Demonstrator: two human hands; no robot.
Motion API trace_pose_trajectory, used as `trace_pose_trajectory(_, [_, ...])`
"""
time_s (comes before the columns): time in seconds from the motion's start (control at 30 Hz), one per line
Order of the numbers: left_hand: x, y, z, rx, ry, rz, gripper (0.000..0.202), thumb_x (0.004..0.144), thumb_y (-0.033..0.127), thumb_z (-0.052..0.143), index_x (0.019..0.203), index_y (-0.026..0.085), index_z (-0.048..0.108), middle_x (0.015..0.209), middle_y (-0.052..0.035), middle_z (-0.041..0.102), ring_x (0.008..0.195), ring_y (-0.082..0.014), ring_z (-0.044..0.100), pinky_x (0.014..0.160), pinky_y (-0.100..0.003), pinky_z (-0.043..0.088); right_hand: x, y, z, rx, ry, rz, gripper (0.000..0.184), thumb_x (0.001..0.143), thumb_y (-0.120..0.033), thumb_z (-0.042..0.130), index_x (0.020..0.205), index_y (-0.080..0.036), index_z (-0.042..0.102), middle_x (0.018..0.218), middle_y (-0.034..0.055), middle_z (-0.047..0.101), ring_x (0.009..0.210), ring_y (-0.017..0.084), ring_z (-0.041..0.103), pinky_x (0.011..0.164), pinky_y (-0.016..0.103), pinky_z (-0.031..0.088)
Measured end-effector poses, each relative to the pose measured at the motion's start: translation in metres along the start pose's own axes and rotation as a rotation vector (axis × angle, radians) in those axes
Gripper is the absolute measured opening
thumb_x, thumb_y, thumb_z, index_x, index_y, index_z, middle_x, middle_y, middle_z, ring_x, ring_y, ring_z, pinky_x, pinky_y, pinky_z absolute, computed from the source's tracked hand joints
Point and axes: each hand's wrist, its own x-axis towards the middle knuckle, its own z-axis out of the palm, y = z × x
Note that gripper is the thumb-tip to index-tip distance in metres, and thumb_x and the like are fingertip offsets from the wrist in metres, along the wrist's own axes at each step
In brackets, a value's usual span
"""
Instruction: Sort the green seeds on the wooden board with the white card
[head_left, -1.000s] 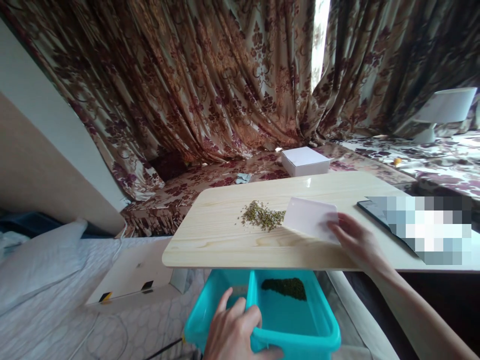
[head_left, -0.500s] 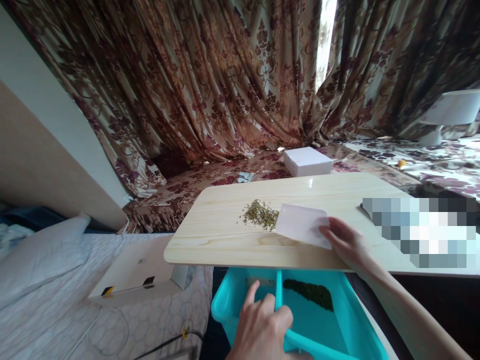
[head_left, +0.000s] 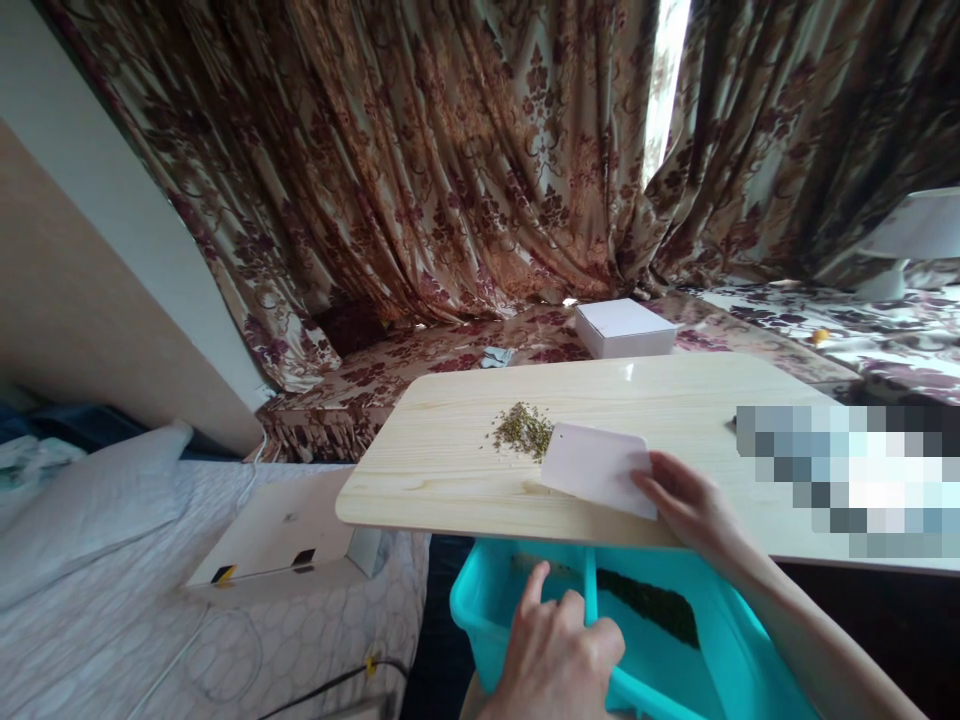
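My right hand [head_left: 690, 495] is closed on a thin white plastic scraper [head_left: 596, 467], thumb on top. The scraper lies tilted over the pale wooden tabletop [head_left: 435, 440], its left edge against a small pile of green and brown grains [head_left: 521, 430]. Below the table's front edge, my left hand [head_left: 559, 640] grips a turquoise two-part bin [head_left: 484, 640] by the divider, index finger stretched forward. A few pale bits lie in the bin's left compartment. In the right compartment rests a long dark green heap of grains [head_left: 660, 605]. My left thumb is hidden.
A blurred-out object [head_left: 862, 475] lies on the table's right side. Behind stand a white box [head_left: 625, 328] and a lamp [head_left: 919, 225] on flowered covers, before curtains [head_left: 450, 150]. On the left are a bed [head_left: 150, 540], a pale box [head_left: 281, 535] and a black cable [head_left: 330, 685].
The scraper has shifted left and toward the table's front edge, alongside the grain pile. The bin and my left hand have moved right. The whole view has shifted slightly too.
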Motion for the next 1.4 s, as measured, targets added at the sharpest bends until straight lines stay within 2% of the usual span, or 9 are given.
trace_pose_trajectory(0.13, [0.001,0.004,0.001,0.010,0.003,-0.010,0.049,0.059,0.070,0.072,0.078,0.024,0.071,0.072,-0.0032,0.066,0.077,-0.0223,0.068,0.106,-0.046,0.035,-0.017,-0.010,0.013,0.061,-0.146,-0.002,0.037,0.068,-0.057,0.068,0.074,-0.021,0.063,0.068,0.0047,0.069,0.064,0.020,0.064,0.052,0.027,0.053])
trace_pose_trajectory(0.27, [0.000,0.002,0.004,0.033,0.027,-0.018,0.042,0.057,0.061,0.079,0.075,0.024,0.070,0.069,-0.0018,0.065,0.072,-0.0220,0.067,0.104,-0.047,0.037,-0.026,-0.015,0.008,0.064,-0.225,0.002,0.038,0.069,-0.057,0.069,0.079,-0.020,0.066,0.077,0.0069,0.073,0.072,0.022,0.067,0.059,0.028,0.056])
trace_pose_trajectory(0.37, [-0.009,-0.013,0.008,0.062,0.059,-0.006,0.017,0.062,0.031,0.081,0.069,0.026,0.066,0.064,0.0033,0.060,0.060,-0.0168,0.063,0.104,-0.046,0.038,-0.013,-0.013,-0.009,0.031,-0.065,-0.026,0.042,0.065,-0.060,0.070,0.079,-0.021,0.066,0.077,0.0073,0.074,0.071,0.023,0.069,0.061,0.030,0.057])
trace_pose_trajectory(0.47, [-0.028,-0.037,0.013,0.030,0.134,0.057,0.016,0.068,0.014,0.070,0.071,0.027,0.061,0.065,0.0062,0.054,0.056,-0.0132,0.059,0.106,-0.042,0.037,0.008,-0.007,-0.025,0.033,0.113,-0.045,0.044,0.061,-0.061,0.072,0.080,-0.022,0.065,0.078,0.0078,0.075,0.073,0.024,0.070,0.064,0.032,0.057])
trace_pose_trajectory(0.63, [-0.055,-0.069,0.014,0.100,0.191,0.061,0.014,0.075,0.015,0.060,0.073,0.027,0.053,0.064,0.0059,0.049,0.056,-0.0149,0.057,0.100,-0.044,0.043,0.025,0.004,-0.023,0.028,0.124,-0.030,0.036,0.065,-0.053,0.069,0.082,-0.022,0.064,0.079,0.0083,0.075,0.074,0.024,0.071,0.065,0.033,0.057])
trace_pose_trajectory(0.8, [-0.061,-0.074,0.015,0.131,0.223,0.031,0.030,0.078,0.049,0.064,0.069,0.025,0.047,0.063,0.0062,0.046,0.054,-0.0155,0.056,0.097,-0.048,0.046,0.026,0.006,-0.007,0.013,0.100,-0.044,0.026,0.071,-0.043,0.064,0.084,-0.021,0.062,0.080,0.0077,0.076,0.076,0.023,0.072,0.067,0.033,0.057])
trace_pose_trajectory(0.87, [-0.060,-0.074,0.015,0.131,0.238,0.028,0.034,0.079,0.054,0.061,0.068,0.025,0.047,0.062,0.0063,0.045,0.054,-0.0152,0.056,0.096,-0.048,0.047,0.027,0.007,-0.005,0.007,0.108,-0.048,0.024,0.070,-0.042,0.064,0.082,-0.022,0.061,0.080,0.0076,0.076,0.075,0.023,0.072,0.067,0.034,0.057])
trace_pose_trajectory(1.07, [-0.058,-0.075,0.015,0.099,0.234,0.030,0.034,0.083,0.056,0.056,0.069,0.025,0.049,0.063,0.0062,0.045,0.054,-0.0150,0.057,0.097,-0.048,0.046,0.025,0.005,-0.010,-0.010,0.066,-0.042,0.026,0.070,-0.044,0.066,0.084,-0.022,0.064,0.078,0.0072,0.076,0.074,0.023,0.072,0.065,0.032,0.057])
trace_pose_trajectory(1.4, [-0.059,-0.072,0.006,0.027,0.166,-0.019,0.031,0.073,0.047,0.071,0.070,0.024,0.050,0.065,0.0070,0.047,0.058,-0.0151,0.058,0.099,-0.051,0.044,0.020,-0.002,-0.008,-0.023,0.038,-0.048,0.029,0.069,-0.048,0.068,0.081,-0.021,0.064,0.075,0.0065,0.076,0.070,0.023,0.071,0.061,0.031,0.056])
